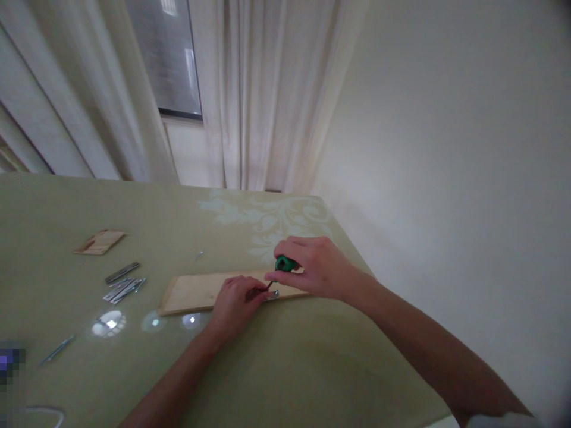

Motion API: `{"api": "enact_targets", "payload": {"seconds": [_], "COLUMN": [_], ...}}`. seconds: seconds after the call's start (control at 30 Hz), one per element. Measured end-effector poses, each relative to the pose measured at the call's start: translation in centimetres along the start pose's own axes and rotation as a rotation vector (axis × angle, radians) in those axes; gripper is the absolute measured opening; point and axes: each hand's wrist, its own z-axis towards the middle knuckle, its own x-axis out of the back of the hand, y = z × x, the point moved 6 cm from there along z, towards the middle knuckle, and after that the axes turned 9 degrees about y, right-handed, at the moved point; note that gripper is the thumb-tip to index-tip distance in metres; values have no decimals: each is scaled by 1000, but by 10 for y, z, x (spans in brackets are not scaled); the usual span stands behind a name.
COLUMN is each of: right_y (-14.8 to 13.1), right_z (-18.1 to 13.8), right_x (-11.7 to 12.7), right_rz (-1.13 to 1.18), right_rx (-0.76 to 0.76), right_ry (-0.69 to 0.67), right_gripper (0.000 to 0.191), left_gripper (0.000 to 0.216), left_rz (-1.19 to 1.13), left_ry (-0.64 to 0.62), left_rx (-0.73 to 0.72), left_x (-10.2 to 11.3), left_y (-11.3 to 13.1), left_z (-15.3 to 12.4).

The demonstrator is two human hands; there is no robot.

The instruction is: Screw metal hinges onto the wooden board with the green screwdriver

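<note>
A pale wooden board lies flat on the olive-green table. My right hand is closed round a green-handled screwdriver, its shaft angled down to a small metal bracket on the board. My left hand rests on the board beside the bracket, fingers pinched at the screwdriver's tip; what they pinch is too small to see.
Several metal strips lie left of the board, a small wooden piece farther back left, and a loose screw. A thin tool lies near the front left. Curtains and a wall stand behind the table's far edge.
</note>
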Motion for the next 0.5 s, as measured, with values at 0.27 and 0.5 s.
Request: {"api": "enact_targets", "payload": {"seconds": [0.27,0.5], "right_y": [-6,-12], "right_z": [30,48], "right_x": [4,-6], "right_rz": [-169,-347], "right_rx": [15,120], "right_ry": [-420,-632], "right_gripper": [29,23], "left_gripper": [12,11], "left_rz": [28,50], "left_ry": [-6,2], "left_rx": [-4,-5], "left_x": [-2,-6], "left_y": [0,-7], "left_z": [-2,-4]}}
